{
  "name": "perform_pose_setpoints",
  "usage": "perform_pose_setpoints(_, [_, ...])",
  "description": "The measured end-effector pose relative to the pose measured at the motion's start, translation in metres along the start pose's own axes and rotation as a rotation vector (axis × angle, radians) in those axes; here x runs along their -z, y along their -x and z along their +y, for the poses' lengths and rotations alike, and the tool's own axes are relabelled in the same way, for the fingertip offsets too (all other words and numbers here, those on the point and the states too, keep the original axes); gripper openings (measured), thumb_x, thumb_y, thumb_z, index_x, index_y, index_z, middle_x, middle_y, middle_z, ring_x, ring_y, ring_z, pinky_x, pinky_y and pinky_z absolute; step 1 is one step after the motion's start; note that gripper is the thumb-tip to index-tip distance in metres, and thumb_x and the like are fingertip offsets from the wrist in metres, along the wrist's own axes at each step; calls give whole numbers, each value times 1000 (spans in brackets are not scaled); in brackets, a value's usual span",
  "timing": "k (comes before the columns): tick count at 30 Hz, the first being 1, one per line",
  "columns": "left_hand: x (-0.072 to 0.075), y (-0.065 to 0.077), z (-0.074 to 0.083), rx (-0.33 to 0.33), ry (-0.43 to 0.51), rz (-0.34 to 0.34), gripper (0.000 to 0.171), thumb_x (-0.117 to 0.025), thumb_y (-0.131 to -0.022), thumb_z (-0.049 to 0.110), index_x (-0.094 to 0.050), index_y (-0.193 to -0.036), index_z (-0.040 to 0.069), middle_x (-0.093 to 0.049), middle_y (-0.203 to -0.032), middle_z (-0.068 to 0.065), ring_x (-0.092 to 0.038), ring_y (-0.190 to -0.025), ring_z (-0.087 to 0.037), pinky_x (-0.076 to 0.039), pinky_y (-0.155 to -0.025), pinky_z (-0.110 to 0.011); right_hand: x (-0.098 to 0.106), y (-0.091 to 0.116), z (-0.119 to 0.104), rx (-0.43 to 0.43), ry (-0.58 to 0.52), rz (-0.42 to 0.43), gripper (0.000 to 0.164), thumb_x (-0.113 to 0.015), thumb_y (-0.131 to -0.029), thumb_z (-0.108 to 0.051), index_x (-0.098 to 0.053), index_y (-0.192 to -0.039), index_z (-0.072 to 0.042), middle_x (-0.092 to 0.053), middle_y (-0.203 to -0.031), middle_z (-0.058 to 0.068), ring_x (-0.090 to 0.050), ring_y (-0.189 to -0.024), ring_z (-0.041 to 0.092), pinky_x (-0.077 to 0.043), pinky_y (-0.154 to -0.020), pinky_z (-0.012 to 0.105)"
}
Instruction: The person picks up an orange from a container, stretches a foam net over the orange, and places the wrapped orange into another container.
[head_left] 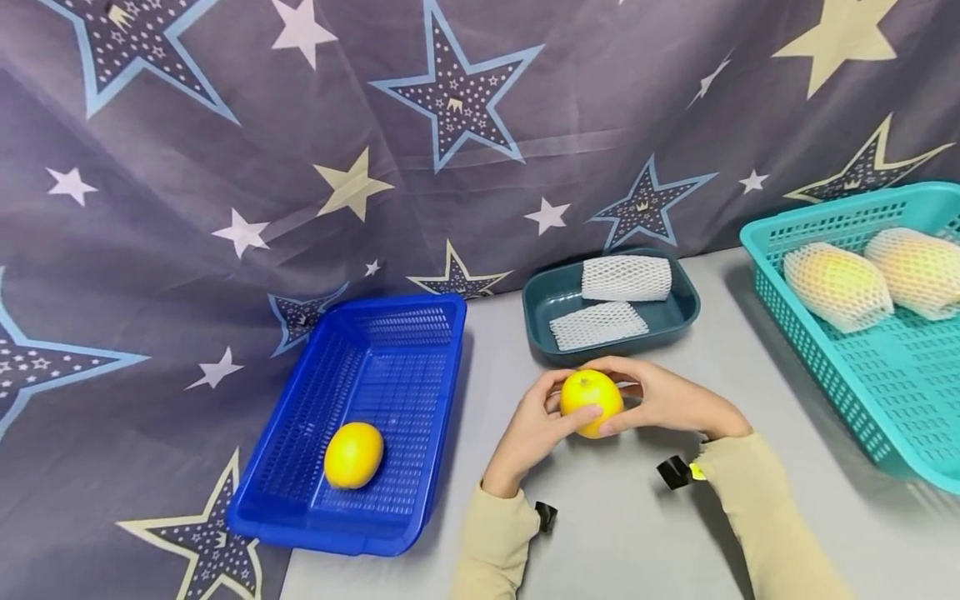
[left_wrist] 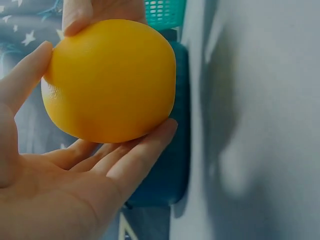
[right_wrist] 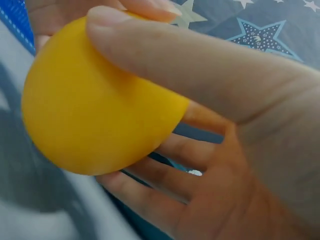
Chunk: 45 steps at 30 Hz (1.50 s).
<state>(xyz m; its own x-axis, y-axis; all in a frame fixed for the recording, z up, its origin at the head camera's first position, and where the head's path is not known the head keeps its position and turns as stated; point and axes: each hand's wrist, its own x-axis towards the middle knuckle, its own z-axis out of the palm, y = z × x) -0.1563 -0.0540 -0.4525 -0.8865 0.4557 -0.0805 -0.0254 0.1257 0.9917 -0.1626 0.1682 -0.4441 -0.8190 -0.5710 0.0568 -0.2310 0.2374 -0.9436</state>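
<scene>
A round yellow citrus fruit [head_left: 587, 395] is held up between both hands, above the table in front of the dark teal tray [head_left: 536, 321]. My left hand [head_left: 534, 433] grips its left side, thumb on the near face and fingers curved underneath in the left wrist view. From the other side my right hand [head_left: 663, 398] holds it, thumb [right_wrist: 150, 47] across its surface and fingers behind. Inside the tray lie two white foam net sleeves [head_left: 626, 277]. Another yellow citrus fruit [head_left: 354, 455] rests in the blue basket [head_left: 442, 400] on the left.
At the right stands a turquoise basket [head_left: 817, 379] with two fruits [head_left: 837, 286] in white foam nets. Behind everything hangs a dark curtain [head_left: 480, 200] with a star pattern. The grey-white tabletop [head_left: 615, 533] spreads under the forearms.
</scene>
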Motion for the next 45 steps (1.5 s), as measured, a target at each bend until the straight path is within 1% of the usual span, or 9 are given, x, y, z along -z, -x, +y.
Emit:
perform_pose_setpoints(8, [-4,-5,-15,29,71,-28,50,-76,-89,19,-51,-132,13,-66,-122,-8,-66,-106,-16,-55,-87,-29,4,0,10,-13,40,-58,68,-85,-80,-23,-52,-138,-11,-59,-132,5,-57,-115,20,-52,-97,31])
perform_pose_setpoints(12, [-3,-5,-17,47,47,-30,52,-77,-88,19,-50,-132,14,-64,-123,-5,-65,-106,-14,-54,-87,-29,5,-2,11,-11,38,-92,67,-84,-80,-22,-52,-138,-9,-58,-133,7,-58,-112,17,-52,-96,29])
perform_pose_setpoints(19, [2,-6,-16,41,-7,-54,56,-79,-85,21,-50,-133,15,-60,-127,-1,-60,-113,-12,-49,-98,-29,8,-3,13,-13,21,-111,68,-83,-81,-21,-51,-139,-8,-58,-134,8,-55,-118,28,-50,-98,25])
perform_pose_setpoints(23, [6,-6,-18,22,-34,-70,57,-80,-84,22,-50,-133,15,-57,-129,1,-58,-115,-12,-45,-103,-31,10,-4,13,-17,14,-121,66,-83,-82,-21,-51,-139,-7,-58,-134,9,-56,-119,27,-49,-99,23])
perform_pose_setpoints(28, [9,-5,-18,28,-49,-83,59,-80,-84,23,-50,-134,18,-55,-131,1,-58,-114,-13,-47,-101,-32,12,-4,11,-13,21,-114,62,-80,-85,-19,-52,-138,-4,-58,-134,12,-57,-119,24,-48,-101,25])
perform_pose_setpoints(32, [9,-5,-17,46,-45,-93,59,-79,-85,21,-49,-135,18,-55,-130,1,-60,-111,-12,-48,-98,-31,18,-2,3,5,24,-46,52,-76,-88,-14,-55,-133,1,-59,-131,19,-61,-116,25,-52,-98,31])
perform_pose_setpoints(36, [8,-6,-17,52,-41,-97,60,-79,-85,19,-49,-136,18,-55,-129,1,-60,-108,-12,-49,-96,-29,29,-8,-12,6,75,96,37,-73,-90,-11,-62,-123,0,-64,-121,18,-64,-109,28,-54,-91,26])
perform_pose_setpoints(39, [7,-6,-16,56,-33,-96,59,-79,-85,17,-49,-136,18,-55,-128,2,-60,-107,-11,-49,-96,-28,40,-17,-22,-3,199,185,31,-73,-91,-13,-65,-118,-2,-66,-117,15,-65,-107,29,-55,-91,30])
perform_pose_setpoints(45, [3,-4,-17,74,-28,-115,58,-78,-86,17,-48,-136,18,-56,-127,4,-60,-106,-10,-49,-94,-26,62,-26,-33,-7,469,266,38,-74,-90,-13,-62,-122,3,-62,-121,21,-61,-111,36,-51,-95,53])
